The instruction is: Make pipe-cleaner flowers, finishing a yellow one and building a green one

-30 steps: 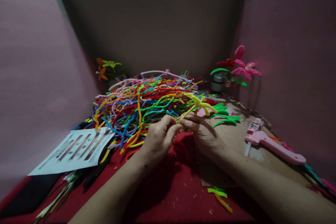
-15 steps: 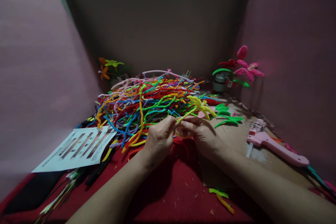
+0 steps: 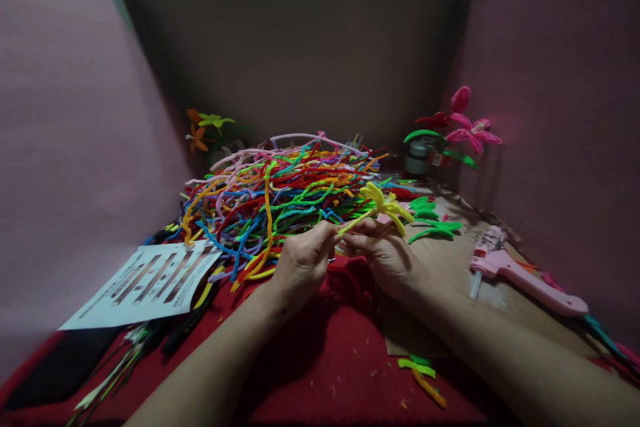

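My left hand [image 3: 300,260] and my right hand [image 3: 387,257] meet in the middle of the view, both pinched on the stem of a yellow pipe-cleaner flower [image 3: 383,203]. Its yellow petals stick up and to the right above my right hand's fingers. Just behind my hands lies a big tangled heap of pipe cleaners [image 3: 280,193] in many colours, on a red cloth [image 3: 330,360].
A pink glue gun [image 3: 520,277] lies on brown cardboard [image 3: 450,267] at the right, by green pipe-cleaner leaves [image 3: 433,220]. Pink flowers [image 3: 465,127] and a small jar [image 3: 416,157] stand back right, orange flowers [image 3: 203,133] back left. A printed white sheet [image 3: 145,283] lies at the left. Walls close in on three sides.
My hands have stayed together on the yellow stem, with the fingers shifting slightly along it. The flower head has tilted a little.
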A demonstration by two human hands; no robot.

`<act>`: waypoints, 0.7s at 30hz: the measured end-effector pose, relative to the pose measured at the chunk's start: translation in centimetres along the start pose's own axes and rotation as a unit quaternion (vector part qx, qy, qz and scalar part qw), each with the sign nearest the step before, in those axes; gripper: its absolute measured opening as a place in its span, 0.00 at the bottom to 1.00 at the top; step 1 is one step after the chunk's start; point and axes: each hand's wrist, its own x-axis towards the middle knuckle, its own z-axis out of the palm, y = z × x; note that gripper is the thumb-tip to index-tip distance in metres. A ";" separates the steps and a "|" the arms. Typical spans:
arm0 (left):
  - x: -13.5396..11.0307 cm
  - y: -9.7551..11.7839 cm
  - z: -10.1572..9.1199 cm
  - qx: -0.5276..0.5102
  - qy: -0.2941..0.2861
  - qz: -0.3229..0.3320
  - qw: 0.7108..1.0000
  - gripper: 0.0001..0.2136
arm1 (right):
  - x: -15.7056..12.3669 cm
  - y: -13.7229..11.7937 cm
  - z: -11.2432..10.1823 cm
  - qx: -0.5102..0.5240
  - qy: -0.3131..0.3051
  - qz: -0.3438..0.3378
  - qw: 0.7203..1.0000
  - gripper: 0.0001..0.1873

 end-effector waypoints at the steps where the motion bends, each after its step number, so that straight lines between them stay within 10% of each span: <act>1: 0.1 0.2 -0.2 -0.041 -0.017 -0.033 0.998 0.08 | 0.0 0.0 0.0 -0.013 -0.003 -0.007 1.000 0.02; 11: 0.8 1.3 -1.8 -0.391 -0.148 -0.235 0.877 0.10 | 0.0 -0.4 0.2 -0.009 -0.006 -0.034 0.999 0.06; 17: 0.3 0.8 -0.3 -0.045 -0.022 -0.057 0.997 0.07 | -0.3 -0.5 0.2 -0.051 0.038 -0.044 0.997 0.03; 21: -0.3 -0.6 0.4 0.152 0.020 0.095 0.984 0.05 | -0.4 -0.7 0.4 -0.061 0.059 -0.037 0.996 0.03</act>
